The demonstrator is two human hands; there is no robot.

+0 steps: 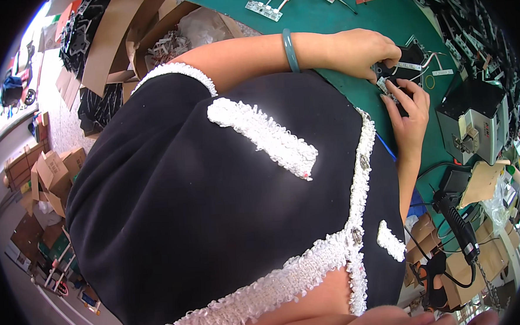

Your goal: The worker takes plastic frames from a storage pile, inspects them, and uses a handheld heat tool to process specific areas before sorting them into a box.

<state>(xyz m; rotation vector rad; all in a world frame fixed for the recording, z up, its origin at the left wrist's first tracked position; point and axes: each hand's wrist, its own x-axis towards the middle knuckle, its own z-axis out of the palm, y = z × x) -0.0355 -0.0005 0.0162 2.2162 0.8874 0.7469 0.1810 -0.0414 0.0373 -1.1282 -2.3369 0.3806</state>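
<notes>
My left hand [365, 52], with a green bangle [290, 50] on its wrist, reaches across the green mat [323, 24] and grips a small black part [410, 56] that has a white label and thin wires. Just below it, my right hand [411, 110] comes up from the lower right. Its fingertips pinch a small pale connector [385, 86] at the edge of the black part. Both hands meet over the mat's near edge. My black garment with white trim [226, 193] fills most of the view and hides the table's nearer part.
A grey box-shaped machine [474, 122] stands right of my hands, and a black corded hand tool [458, 225] lies below it. Rows of black parts [470, 16] line the far right. White circuit strips [266, 6] lie at the top. Cardboard boxes [49, 173] stand on the floor at left.
</notes>
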